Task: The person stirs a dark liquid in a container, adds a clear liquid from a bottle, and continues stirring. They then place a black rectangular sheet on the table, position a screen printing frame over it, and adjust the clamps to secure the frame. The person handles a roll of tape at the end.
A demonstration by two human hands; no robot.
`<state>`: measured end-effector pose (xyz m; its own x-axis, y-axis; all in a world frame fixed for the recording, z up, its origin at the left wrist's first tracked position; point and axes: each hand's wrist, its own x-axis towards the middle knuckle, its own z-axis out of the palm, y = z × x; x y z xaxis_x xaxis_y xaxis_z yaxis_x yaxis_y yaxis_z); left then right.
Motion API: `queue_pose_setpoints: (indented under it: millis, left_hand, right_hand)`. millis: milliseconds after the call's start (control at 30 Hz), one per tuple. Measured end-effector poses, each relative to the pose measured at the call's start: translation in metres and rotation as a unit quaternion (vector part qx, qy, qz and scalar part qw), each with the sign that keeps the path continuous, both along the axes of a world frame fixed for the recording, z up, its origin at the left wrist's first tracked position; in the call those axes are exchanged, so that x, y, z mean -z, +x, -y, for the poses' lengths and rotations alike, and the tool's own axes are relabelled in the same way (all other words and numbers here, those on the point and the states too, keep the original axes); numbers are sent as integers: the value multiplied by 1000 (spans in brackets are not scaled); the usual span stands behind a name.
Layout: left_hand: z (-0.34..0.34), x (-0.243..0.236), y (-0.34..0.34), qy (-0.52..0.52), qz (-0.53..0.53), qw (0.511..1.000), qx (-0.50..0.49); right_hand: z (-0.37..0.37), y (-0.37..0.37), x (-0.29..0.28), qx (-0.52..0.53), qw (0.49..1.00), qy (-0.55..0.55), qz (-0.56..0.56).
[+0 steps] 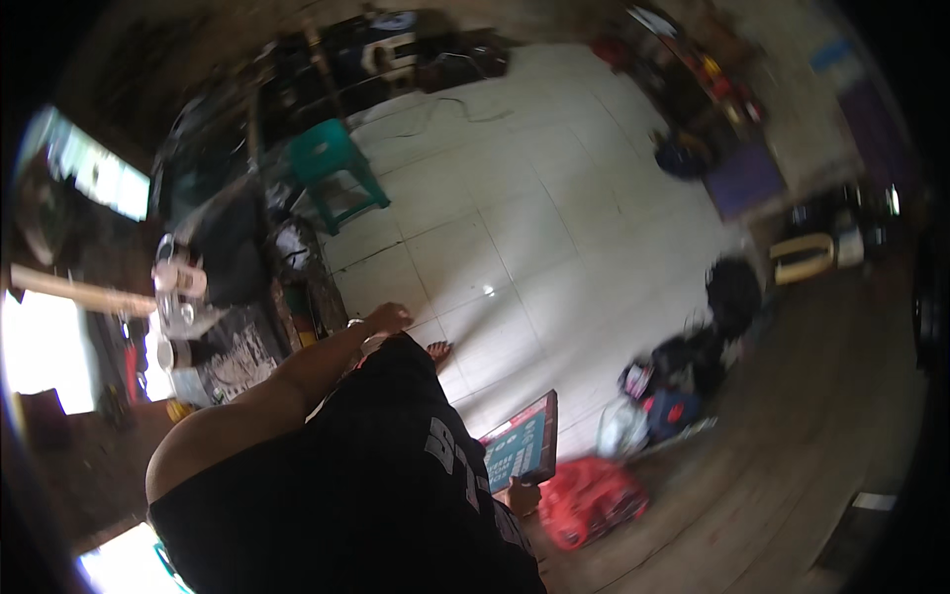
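My left hand [389, 317] hangs beside my dark shorts with fingers loosely bent, nothing visible in it; my bare foot [436, 351] shows on the tiles just past it. My right hand [522, 495] grips the lower edge of a flat, dark-framed board [522, 445] with a teal printed face, held tilted at my right side and partly hidden by my clothing. A red plastic bag [589, 500] lies to the right of the board, beyond my right hand.
A green plastic stool [336, 173] stands on the white tiled floor [524, 218]. A cluttered bench with containers [181, 282] lines the left. Dark bags [683, 356] sit along the right beside a wooden surface [782, 416]. More clutter [712, 89] fills the back.
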<state>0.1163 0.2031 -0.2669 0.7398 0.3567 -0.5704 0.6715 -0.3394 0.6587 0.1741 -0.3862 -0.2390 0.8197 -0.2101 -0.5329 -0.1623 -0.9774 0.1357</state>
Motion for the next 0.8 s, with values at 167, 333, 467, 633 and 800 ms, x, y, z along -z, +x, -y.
queue_pose_setpoints:
  millis: [167,333,467,633,800]
  left_hand:
    - [-77,-92,26,-25,85,961,-260]
    - [-94,-87,4,-42,41,915,-399]
    - [-118,-74,0,-68,17,880,-469]
    - [-184,-36,22,-93,-14,839,-536]
    - [-226,-46,34,-64,-10,794,-604]
  right_hand:
    - [-181,174,-82,-305,943,37,124]
    - [-367,277,-160,-359,901,96,223]
    - [-464,356,-192,-339,885,230,222]
    - [-579,448,-191,-341,791,469,193]
    - [-703,512,-181,-344,764,534,111]
